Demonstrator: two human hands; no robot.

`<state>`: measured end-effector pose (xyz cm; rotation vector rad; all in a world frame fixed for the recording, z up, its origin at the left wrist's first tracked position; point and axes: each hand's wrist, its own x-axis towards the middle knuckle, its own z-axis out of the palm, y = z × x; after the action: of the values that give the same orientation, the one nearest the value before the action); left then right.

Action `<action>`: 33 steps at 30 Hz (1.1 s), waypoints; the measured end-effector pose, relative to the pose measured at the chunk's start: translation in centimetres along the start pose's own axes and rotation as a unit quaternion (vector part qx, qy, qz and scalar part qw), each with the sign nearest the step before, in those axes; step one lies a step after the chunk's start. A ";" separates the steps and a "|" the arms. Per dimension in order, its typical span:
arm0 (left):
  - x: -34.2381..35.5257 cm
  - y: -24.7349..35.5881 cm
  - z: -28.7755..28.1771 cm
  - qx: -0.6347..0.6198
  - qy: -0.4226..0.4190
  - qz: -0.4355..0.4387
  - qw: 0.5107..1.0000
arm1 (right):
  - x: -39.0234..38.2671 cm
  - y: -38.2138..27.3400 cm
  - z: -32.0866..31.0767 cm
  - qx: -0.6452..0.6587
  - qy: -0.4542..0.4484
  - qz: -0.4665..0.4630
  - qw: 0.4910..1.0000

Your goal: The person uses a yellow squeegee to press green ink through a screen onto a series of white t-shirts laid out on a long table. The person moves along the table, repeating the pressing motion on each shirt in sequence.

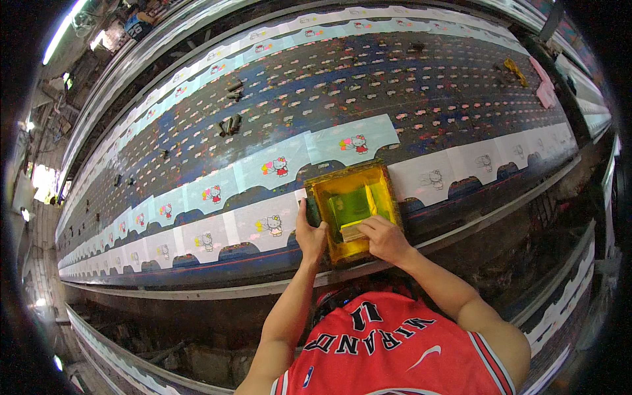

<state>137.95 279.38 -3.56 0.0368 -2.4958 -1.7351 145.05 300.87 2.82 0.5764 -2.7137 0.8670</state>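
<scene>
A yellow-stained screen-printing frame point(390, 191) lies at the near edge of a long dark table, over the row of pale printed pieces. Yellow-green ink shows on the mesh inside it. My left hand point(311, 236) grips the frame's left side, its thumb pointing up along the edge. In my right hand point(387, 241), at the frame's near right part, is a wooden-handled squeegee point(354, 232), tilted against the mesh. Its blade edge is partly hidden. Just left of the frame lies a white piece point(260, 227) printed with a cartoon cat and yellow shapes.
More pieces with coloured cat prints point(276, 166) line the table; those to the right point(433, 179) carry fainter prints. Small dark cylinders point(230, 125) lie mid-table. A pink cloth point(543, 84) and a yellow item point(515, 71) rest at the far right. A metal rail point(217, 294) borders the near edge.
</scene>
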 end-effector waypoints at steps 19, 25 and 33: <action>0.3 1.8 -0.1 0.050 -0.011 -0.033 0.998 | -4.3 0.5 -0.2 0.025 -0.021 -0.040 0.999; 0.6 -0.7 0.1 0.002 -0.027 -0.046 0.999 | 1.9 3.6 2.7 -0.011 0.033 -0.074 0.997; 0.5 -1.7 0.3 -0.018 -0.013 -0.011 1.000 | 10.0 5.0 1.5 0.025 -0.013 0.015 0.999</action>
<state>137.38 279.00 -5.22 0.0397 -2.4905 -1.8007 133.81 300.82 2.44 0.5625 -2.7383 0.9428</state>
